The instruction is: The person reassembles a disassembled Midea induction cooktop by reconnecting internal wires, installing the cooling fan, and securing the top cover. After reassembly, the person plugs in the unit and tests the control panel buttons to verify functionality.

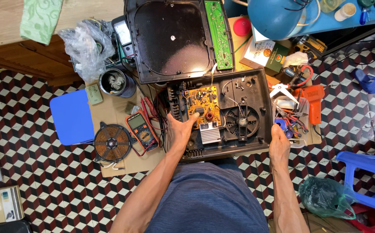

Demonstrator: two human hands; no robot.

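Note:
An opened black appliance base (261, 92) lies on cardboard in front of me, showing an orange circuit board (202, 101), a silver heat sink (210, 133) and a round black fan (240, 121). My left hand (179, 129) rests on the base's left part, fingers reaching onto the circuit board beside the heat sink. Along the base's right edge, my right hand (279, 140) has its fingers next to a clear tray of tools (302, 125). Whether either hand grips anything is hidden. The black top cover (172, 39) with a green board strip (218, 32) leans behind the base.
A copper coil disc (111, 142) and an orange multimeter (140, 128) with red leads lie left. An orange drill-shaped tool (312, 101), blue plastic stool (72, 116), blue chair (368, 172), green bag (323, 196), metal can (116, 82) and plastic bag (86, 45) surround the checkered floor area.

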